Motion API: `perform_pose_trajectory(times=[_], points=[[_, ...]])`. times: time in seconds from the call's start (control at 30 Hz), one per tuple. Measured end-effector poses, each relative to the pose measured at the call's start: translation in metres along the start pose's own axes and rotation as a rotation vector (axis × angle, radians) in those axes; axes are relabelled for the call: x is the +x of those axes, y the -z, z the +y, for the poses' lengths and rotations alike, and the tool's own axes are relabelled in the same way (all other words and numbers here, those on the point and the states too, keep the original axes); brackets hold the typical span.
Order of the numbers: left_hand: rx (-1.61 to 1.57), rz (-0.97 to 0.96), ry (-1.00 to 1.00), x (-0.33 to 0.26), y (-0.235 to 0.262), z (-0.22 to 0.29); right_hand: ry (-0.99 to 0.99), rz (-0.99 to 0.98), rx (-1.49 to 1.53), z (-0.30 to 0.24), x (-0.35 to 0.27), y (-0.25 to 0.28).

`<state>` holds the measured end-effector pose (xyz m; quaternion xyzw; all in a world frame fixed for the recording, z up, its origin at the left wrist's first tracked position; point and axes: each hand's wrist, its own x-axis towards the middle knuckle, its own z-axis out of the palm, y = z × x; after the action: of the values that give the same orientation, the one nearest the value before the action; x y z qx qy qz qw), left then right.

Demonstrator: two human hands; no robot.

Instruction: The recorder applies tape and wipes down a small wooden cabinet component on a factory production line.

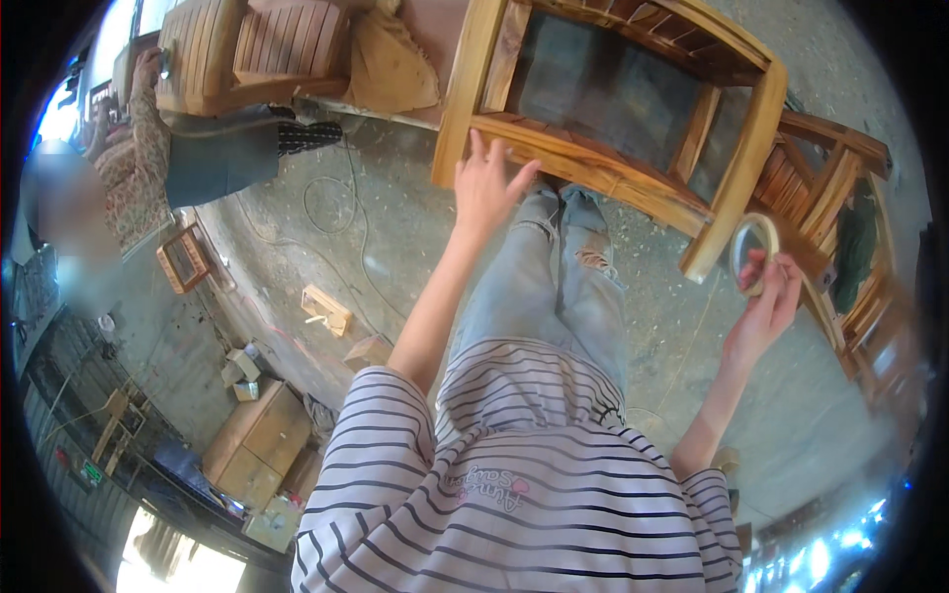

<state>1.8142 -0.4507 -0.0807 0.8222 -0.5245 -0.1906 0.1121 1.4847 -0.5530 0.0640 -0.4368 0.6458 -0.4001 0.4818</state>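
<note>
A varnished wooden chair frame (603, 178) with slatted parts stands in front of me, near my feet. My left hand (484, 188) rests on its near rail at the left, fingers spread and thumb out to the right, holding nothing. Off to the right, my right hand (766, 306) is closed on a roll of tape (772, 235), with fingers through the ring. The roll hangs in the air close to the frame's near right corner post, apart from it.
More slatted wooden furniture (820, 188) stands at the right. Another person (119, 178) works at the far left beside slatted wooden pieces (203, 59). A cable (351, 198), a small wooden frame (184, 259) and a wooden piece (326, 310) lie on the floor; a cabinet (259, 445) stands lower left.
</note>
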Motion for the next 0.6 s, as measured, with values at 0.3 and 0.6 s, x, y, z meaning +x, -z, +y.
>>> perform_pose_trajectory(times=[0.3, 0.6], points=[[-0.215, -0.051, -0.181, -0.013, -0.013, 0.035, -0.035, -0.119, -0.103, -0.004, -0.053, -0.054], [-0.116, 0.116, 0.056, -0.014, -0.007, -0.001, -0.047, -0.188, -0.152, -0.003, -0.065, -0.068]])
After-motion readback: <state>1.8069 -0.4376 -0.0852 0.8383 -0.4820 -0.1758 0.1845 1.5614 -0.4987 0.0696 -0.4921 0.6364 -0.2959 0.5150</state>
